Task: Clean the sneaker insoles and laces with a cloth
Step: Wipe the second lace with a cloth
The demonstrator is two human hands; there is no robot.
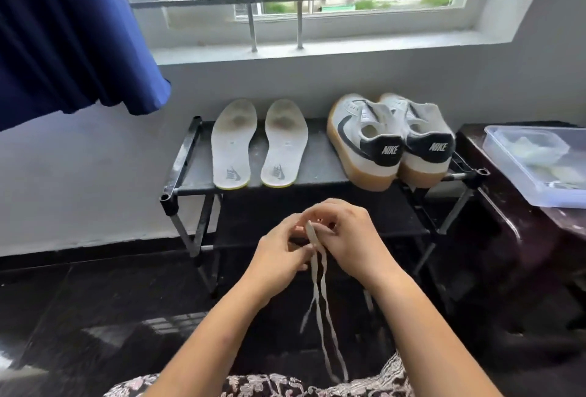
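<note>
Left hand (279,257) and right hand (352,238) both pinch a lace (317,285); insoles (233,142) beyond them look stained (no cloth visible), cleaning seemingly barely begun.

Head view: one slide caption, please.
The left hand and right hand hold a white lace before a rack bearing insoles and sneakers.

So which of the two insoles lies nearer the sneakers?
The right insole, beside the left sneaker on the rack; the other insole lies nearer the rack's left end.
</note>
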